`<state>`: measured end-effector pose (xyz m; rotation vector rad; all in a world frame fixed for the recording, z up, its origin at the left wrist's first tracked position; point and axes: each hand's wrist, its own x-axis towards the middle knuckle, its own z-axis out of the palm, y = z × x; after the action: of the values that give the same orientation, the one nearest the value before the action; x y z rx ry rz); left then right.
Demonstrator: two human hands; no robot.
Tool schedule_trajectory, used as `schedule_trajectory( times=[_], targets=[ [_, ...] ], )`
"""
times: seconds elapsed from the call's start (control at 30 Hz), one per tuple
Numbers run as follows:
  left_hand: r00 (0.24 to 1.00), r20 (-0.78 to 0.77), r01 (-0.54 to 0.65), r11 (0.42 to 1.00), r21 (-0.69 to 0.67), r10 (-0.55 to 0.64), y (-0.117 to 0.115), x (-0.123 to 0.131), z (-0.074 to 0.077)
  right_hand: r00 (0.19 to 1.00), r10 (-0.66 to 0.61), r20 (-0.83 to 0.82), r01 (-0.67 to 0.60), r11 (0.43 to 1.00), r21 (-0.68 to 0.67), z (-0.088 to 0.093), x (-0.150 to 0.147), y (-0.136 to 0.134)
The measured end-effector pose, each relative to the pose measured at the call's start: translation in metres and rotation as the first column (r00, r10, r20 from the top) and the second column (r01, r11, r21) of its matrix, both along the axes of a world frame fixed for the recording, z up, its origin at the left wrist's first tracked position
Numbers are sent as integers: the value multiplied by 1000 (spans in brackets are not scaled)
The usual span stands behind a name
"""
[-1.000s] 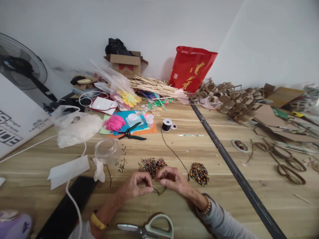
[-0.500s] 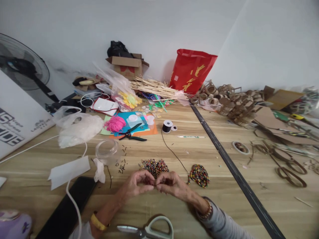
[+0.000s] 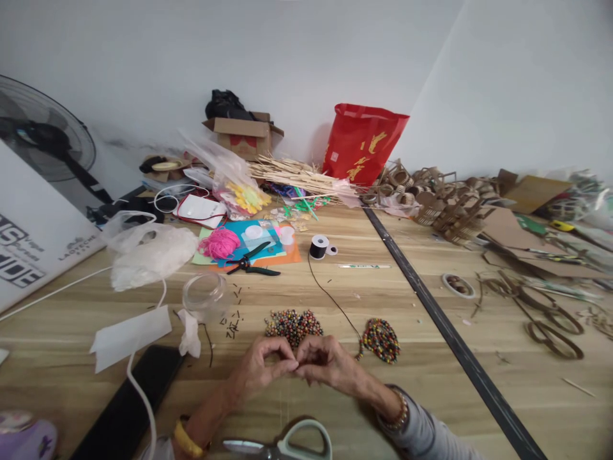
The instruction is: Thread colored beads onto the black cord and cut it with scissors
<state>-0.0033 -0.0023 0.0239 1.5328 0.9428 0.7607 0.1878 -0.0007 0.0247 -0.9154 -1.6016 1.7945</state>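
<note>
We're pinching tip to tip with left hand [image 3: 258,369] and right hand [image 3: 330,369], contents hidden, over wood-grain table [image 3: 258,412], loose beads [image 3: 294,326] just beyond, black cord [image 3: 337,303] ahead of the right, clutter [image 3: 292,171] lining pale wall [image 3: 287,51] behind.

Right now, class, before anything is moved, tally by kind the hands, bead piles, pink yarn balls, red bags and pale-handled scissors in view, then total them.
Hands: 2 (left hand, right hand)
Bead piles: 2 (middle pile, right pile)
Pink yarn ball: 1
Red bag: 1
Pale-handled scissors: 1
Total: 7
</note>
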Motion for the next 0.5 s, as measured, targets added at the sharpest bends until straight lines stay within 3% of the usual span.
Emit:
schedule_trajectory(
  times=[0.1, 0.2, 0.3, 0.37, 0.43, 0.5],
  targets=[
    [999, -33, -15, 999, 36, 16, -2, 1, 2, 999, -16, 44, 14, 999, 51, 0, 1, -1],
    [991, -51, -119, 991, 61, 122, -6, 2, 4, 996, -12, 86, -1, 989, 147, 9, 11, 4],
    [981, 15, -195, 976, 98, 195, -16, 5, 14, 987, 142, -74, -137, 988, 67, 18, 31, 16],
    [988, 142, -78, 995, 62, 69, -26, 8, 26, 951, 206, -230, -206, 978, 22, 17, 45, 27],
    [934, 350, 78, 997, 8, -76, -38, 13, 40, 920, 238, -312, -246, 969, 11, 9, 56, 36],
    [867, 444, 230, 972, 44, -226, -51, 16, 54, 914, 243, -325, -256, 967, 1, -1, 62, 41]
  ],
)
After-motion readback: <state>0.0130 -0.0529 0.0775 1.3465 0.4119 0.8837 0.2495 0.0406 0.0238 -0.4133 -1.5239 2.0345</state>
